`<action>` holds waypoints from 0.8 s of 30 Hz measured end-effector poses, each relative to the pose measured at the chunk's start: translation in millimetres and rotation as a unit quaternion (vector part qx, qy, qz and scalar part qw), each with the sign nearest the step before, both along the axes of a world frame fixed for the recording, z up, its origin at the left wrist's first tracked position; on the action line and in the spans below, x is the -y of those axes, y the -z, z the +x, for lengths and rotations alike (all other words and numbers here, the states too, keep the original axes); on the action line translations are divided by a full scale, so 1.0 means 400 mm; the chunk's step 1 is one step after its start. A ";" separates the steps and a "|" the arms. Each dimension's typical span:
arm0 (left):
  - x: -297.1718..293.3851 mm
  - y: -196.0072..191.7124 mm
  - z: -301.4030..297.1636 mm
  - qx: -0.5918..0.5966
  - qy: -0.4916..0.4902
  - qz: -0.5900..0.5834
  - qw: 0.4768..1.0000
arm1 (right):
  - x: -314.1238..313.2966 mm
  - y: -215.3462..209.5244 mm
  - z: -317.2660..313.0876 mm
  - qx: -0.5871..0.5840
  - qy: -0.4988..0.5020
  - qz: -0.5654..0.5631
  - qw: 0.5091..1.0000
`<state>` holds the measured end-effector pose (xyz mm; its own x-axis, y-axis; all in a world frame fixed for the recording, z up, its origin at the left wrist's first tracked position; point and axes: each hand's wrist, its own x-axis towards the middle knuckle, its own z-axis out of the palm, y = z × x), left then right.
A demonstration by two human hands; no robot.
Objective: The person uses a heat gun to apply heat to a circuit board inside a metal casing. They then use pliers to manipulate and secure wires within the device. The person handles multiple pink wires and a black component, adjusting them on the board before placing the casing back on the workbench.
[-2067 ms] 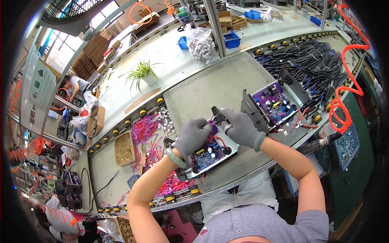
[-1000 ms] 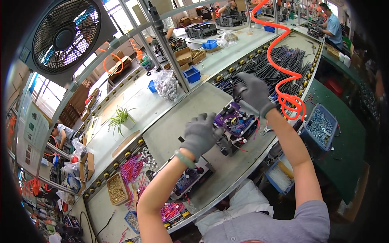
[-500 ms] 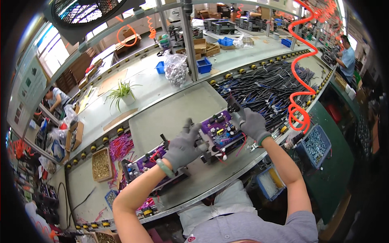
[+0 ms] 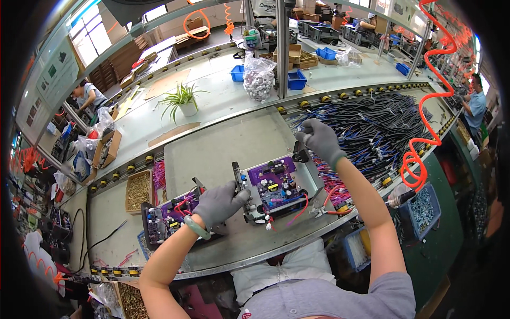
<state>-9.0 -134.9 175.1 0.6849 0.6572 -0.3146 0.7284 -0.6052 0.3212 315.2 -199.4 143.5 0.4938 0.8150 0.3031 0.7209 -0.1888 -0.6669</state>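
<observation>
In front of me a metal chassis with a purple circuit board (image 4: 272, 183) lies on the bench, its board studded with small components. My left hand (image 4: 220, 203), in a grey glove, is closed at its left side panel; the fingertips are partly hidden there. A second chassis with a purple board (image 4: 169, 217) sits to the left, partly under my left hand and wrist. Beyond the first chassis's far right corner, my gloved right hand (image 4: 320, 139) hovers by a heap of black cables (image 4: 374, 119). Its fingers are curled together; what they hold, if anything, cannot be made out.
Pliers (image 4: 322, 211) lie right of the chassis. A box of brass-coloured parts (image 4: 139, 192) stands left. A blue bin of small parts (image 4: 423, 211) sits at the right, below a coiled orange hose (image 4: 433, 139). A potted plant (image 4: 187, 108) stands on the far shelf.
My right hand has left the chassis's right end and moved toward the cable heap. The chassis has shifted slightly left and nearer and turned a little. My head view has shifted as well.
</observation>
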 end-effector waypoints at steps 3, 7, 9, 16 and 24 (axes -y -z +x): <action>-0.005 0.015 0.001 0.040 0.004 0.011 0.999 | -0.048 -0.010 -0.003 0.032 -0.021 -0.067 0.997; -0.003 0.003 0.001 0.029 -0.010 0.010 0.999 | -0.069 -0.038 -0.079 0.171 -0.102 -0.108 0.974; 0.001 0.003 0.000 0.038 -0.014 0.007 0.999 | -0.078 -0.023 -0.091 0.211 -0.133 -0.123 0.961; 0.000 0.000 -0.002 0.024 -0.005 0.021 0.999 | -0.074 -0.005 -0.115 0.219 -0.173 -0.068 0.958; -0.004 0.008 -0.004 0.039 -0.007 0.006 0.999 | -0.062 -0.030 -0.119 0.129 -0.218 -0.041 0.967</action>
